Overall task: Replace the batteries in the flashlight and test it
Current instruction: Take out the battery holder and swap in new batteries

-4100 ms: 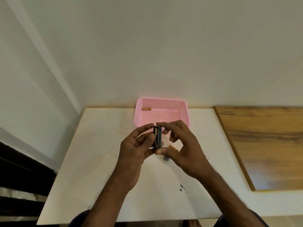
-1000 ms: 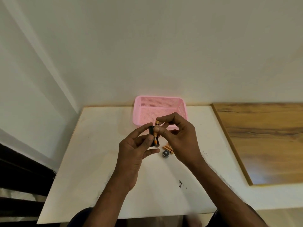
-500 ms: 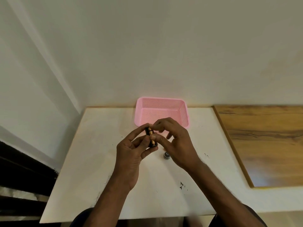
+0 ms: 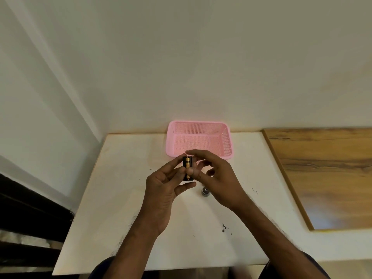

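Battery holder [image 4: 187, 168]: in front of the pink basket [image 4: 227, 141], our left hand [image 4: 164, 190] fingers clasping it. Right hand [image 4: 218, 178] fingers now press the gold battery [image 4: 188, 162], loose a second ago, into its slot. Loading nearly complete, we judge.

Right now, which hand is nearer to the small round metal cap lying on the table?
Right. The right hand hovers just above and beside the cap; the left hand sits farther off, holding the battery holder.

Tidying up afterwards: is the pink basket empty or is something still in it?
Empty, as far as shows: the pink basket has bare mesh floor; its near edge is hidden behind the hands.
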